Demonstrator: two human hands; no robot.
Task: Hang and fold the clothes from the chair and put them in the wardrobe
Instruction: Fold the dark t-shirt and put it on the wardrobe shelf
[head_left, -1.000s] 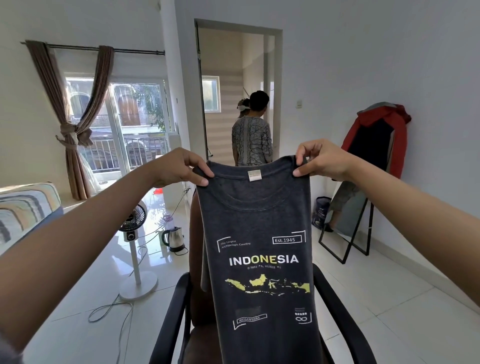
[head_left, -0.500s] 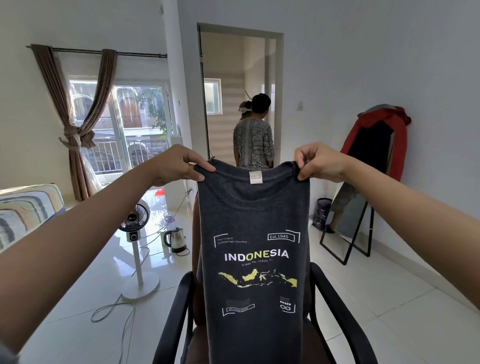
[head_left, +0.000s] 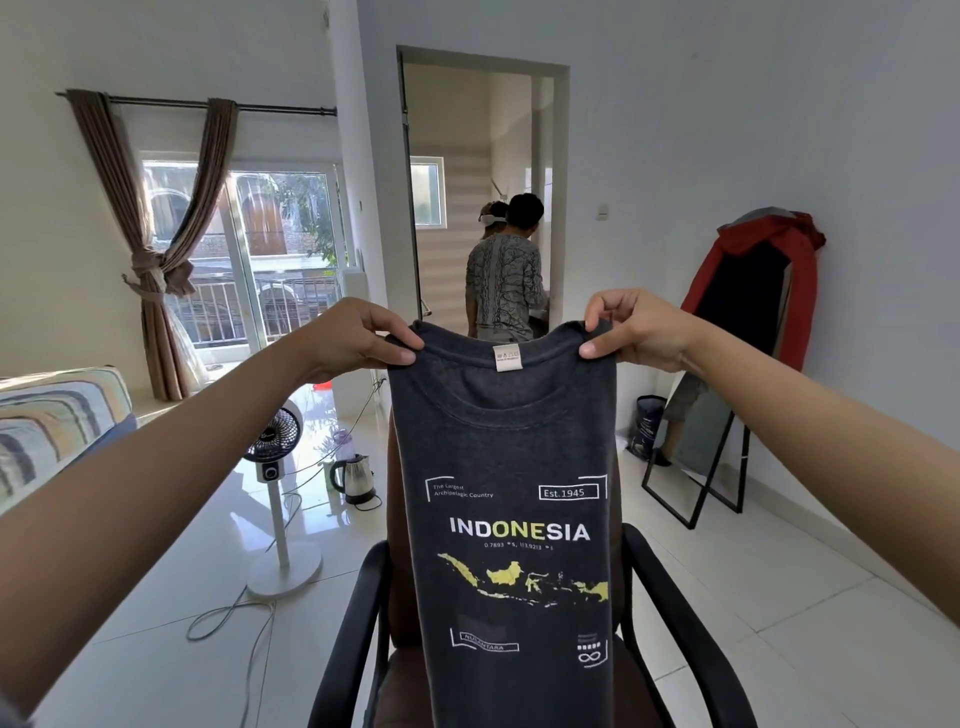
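A dark grey T-shirt (head_left: 506, 447) printed with "INDONESIA" and a yellow map hangs in front of me, folded narrow. My left hand (head_left: 358, 335) pinches its top left corner and my right hand (head_left: 631, 327) pinches its top right corner, both at the neckline. Below and behind the shirt stands a chair (head_left: 670, 623) with black armrests and a brown seat; the shirt hides most of its back. No wardrobe is in view.
A white standing fan (head_left: 272, 499) with a loose cable, and a kettle (head_left: 356, 478), are on the floor to the left. A floor mirror (head_left: 727, 395) draped with red cloth leans at the right wall. A person (head_left: 504, 275) stands in the doorway ahead. A striped bed (head_left: 52, 415) is at far left.
The shirt has dropped a little and hangs straighter over the chair; both hands keep the same pinch on its top corners.
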